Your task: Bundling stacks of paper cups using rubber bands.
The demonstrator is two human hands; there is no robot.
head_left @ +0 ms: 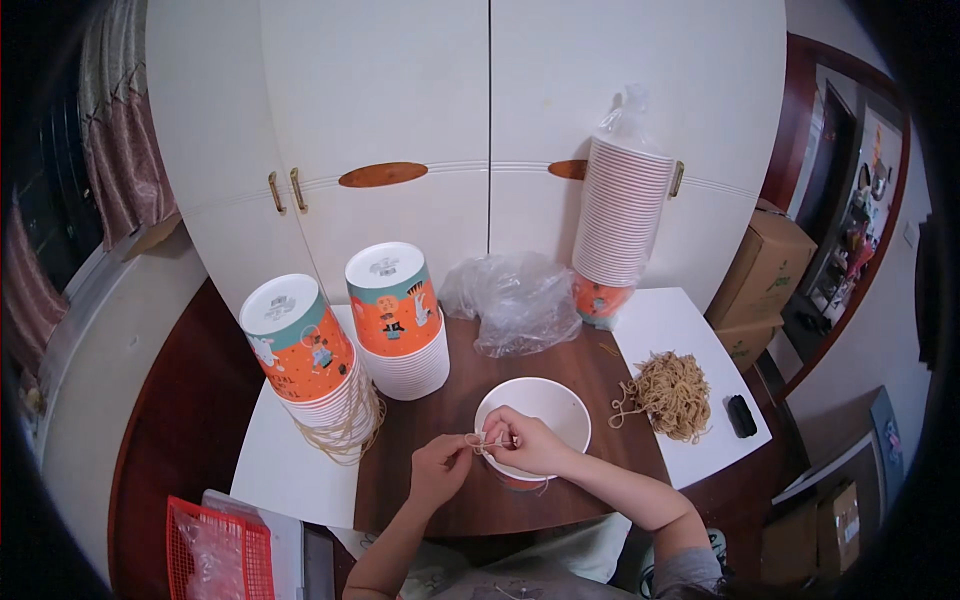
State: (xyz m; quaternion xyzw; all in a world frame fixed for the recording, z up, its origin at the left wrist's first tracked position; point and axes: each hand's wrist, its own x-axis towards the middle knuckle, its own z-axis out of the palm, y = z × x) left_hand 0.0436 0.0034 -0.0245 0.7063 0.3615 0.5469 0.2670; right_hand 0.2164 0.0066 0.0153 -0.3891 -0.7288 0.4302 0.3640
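Observation:
A white-lined paper bucket (566,412) stands open end up on the brown middle of the table. At its near left rim, my left hand (438,470) pinches a piece of tan cord (481,441) between thumb and fingertips. My right hand (530,444) reaches over the bucket's mouth, its fingers closed on the same cord, which looks looped between the two hands. A thin end of cord hangs down the bucket's near side. Whether the cord passes through the bucket's wall is hidden by my fingers.
Two upside-down stacks of orange buckets (310,350) (400,320) stand left, the nearer draped with cord loops. Behind lie a crumpled clear bag (515,300) and a tall bagged bucket stack (625,210). Right are a tan cord heap (670,397) and a small black object (741,416).

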